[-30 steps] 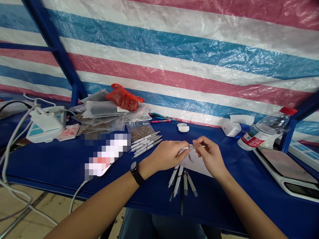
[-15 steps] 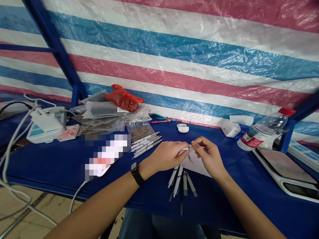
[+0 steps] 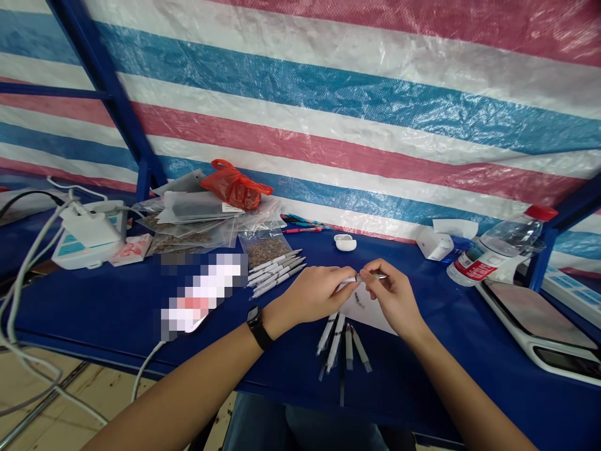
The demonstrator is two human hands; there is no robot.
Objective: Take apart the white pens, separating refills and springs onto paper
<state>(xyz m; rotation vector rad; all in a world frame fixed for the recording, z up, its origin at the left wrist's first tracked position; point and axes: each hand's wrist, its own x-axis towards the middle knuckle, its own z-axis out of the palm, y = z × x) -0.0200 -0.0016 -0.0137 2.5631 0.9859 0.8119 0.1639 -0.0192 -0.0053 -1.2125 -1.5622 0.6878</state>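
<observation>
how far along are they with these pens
Looks partway. Apparently done: the bundle of white pens beside the clear bag of brown bits. In hand: a slim pen pinched between the left hand and right hand above a paper sheet. Apparently left: the loose pens fanned below the sheet, though I can't tell which group is finished.

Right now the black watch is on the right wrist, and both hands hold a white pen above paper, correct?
No: the black watch sits on the left wrist, as the head view shows. The left hand and right hand do hold a white pen above a sheet of paper.
</observation>
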